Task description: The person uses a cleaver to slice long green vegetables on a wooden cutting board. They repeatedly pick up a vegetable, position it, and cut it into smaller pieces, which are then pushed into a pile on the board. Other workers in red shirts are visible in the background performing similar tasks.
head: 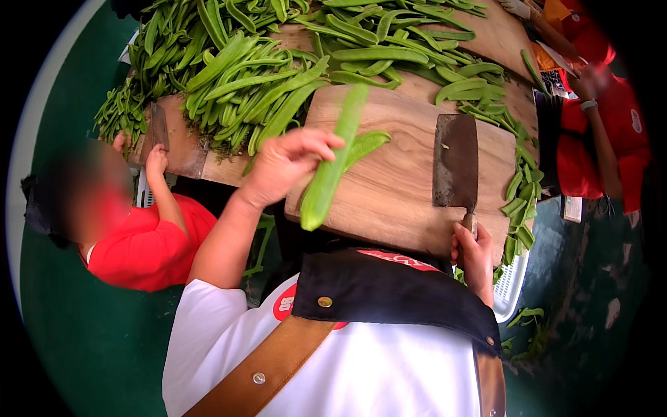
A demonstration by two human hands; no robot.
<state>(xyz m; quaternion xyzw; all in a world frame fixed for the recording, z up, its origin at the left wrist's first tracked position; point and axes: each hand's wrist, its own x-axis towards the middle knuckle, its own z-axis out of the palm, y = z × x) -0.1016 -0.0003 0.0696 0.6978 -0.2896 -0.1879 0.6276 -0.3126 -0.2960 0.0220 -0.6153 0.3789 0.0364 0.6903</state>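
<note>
My left hand [286,161] holds a large flat green bean pod [336,161], tilted, its lower end past the board's near left edge; motion blurs its upper end. Behind it a second green pod [370,146] shows in part, above the wooden cutting board [385,187]. I cannot tell whether the two touch. On the right side of the board is a cleaver [455,159], its broad dark blade pointing away from me and a green scrap stuck to it. My right hand [474,245] grips the cleaver's handle at the board's near right edge.
Whole green pods [255,88] are heaped beyond the board. Cut pieces [516,203] line its right side, above a white plastic basket [513,286]. At left a co-worker in red [151,250] holds another cleaver [159,125]. More people in red [599,140] stand at right.
</note>
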